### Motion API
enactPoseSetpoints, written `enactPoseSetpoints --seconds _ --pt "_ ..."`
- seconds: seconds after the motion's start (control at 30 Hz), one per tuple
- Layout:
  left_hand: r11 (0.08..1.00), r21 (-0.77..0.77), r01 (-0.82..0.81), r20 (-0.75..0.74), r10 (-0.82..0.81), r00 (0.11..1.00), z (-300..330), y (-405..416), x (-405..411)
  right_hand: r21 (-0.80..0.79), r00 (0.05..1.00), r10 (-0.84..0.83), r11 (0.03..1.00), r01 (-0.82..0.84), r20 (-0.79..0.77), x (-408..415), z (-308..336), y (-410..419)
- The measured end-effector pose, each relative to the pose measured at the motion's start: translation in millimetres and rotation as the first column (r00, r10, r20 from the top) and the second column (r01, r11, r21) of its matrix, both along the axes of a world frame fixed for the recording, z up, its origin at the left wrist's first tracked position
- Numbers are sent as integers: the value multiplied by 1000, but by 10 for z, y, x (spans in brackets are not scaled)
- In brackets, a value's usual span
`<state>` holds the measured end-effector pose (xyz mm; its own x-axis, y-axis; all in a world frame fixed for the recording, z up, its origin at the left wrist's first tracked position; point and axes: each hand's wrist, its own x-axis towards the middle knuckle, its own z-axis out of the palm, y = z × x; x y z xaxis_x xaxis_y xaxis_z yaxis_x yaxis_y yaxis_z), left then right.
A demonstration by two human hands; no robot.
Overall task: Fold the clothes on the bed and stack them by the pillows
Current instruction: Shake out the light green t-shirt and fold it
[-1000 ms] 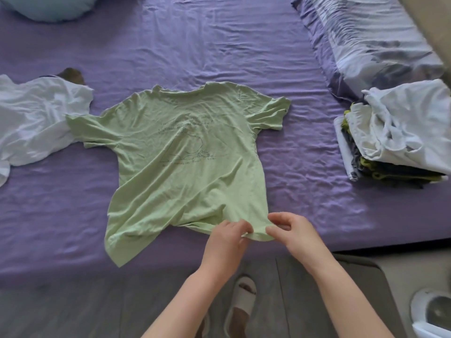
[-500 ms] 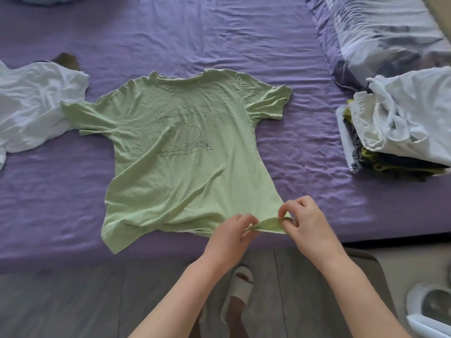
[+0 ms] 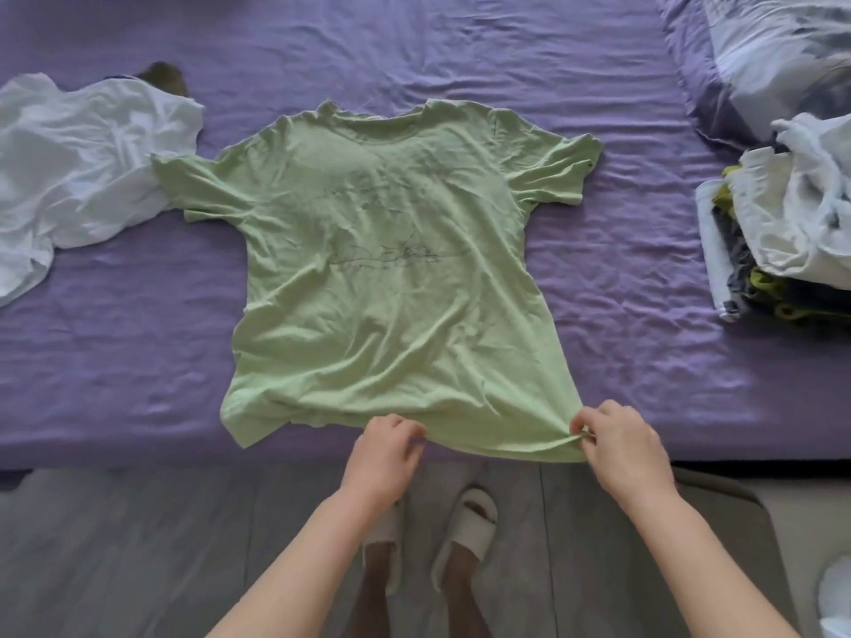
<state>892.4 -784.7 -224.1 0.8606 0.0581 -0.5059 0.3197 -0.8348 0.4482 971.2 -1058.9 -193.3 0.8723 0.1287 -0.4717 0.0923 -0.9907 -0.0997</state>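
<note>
A light green T-shirt (image 3: 382,287) with a faint line drawing lies spread flat on the purple bed sheet (image 3: 621,278), collar away from me. Its hem reaches the near bed edge. My left hand (image 3: 384,453) pinches the hem near its middle. My right hand (image 3: 621,446) pinches the hem's right corner, where the cloth bunches a little. The left hem corner lies loose and slightly creased. At the right, a stack of folded clothes (image 3: 783,241) sits by a grey-and-white patterned pillow (image 3: 773,48).
A crumpled white garment (image 3: 78,177) lies on the sheet at the left, touching the green sleeve, with a small brown thing (image 3: 166,76) behind it. Below the bed edge are a grey floor (image 3: 115,554) and my feet in white slippers (image 3: 465,527).
My hands have moved apart along the hem, the right one pulling the corner out to the right. The lower part of the shirt now lies wider and flatter.
</note>
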Motion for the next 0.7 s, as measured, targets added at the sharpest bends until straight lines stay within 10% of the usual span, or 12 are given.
enactPoseSetpoints --seconds 0.1,0.3,0.5,0.7 --pt "998 62 -17 13 17 1000 -47 248 -71 -13 994 85 996 -84 74 -67 -55 161" --pt "990 115 86 34 -91 995 -192 456 -3 581 989 115 813 -39 -96 -241 -291 1040" --pt "928 300 219 48 -243 969 -534 700 120 252 952 292 918 -306 93 -381 -772 1583" --pt "904 336 264 121 -319 940 -580 760 190 445 975 187 868 -222 120 -219 -733 1442"
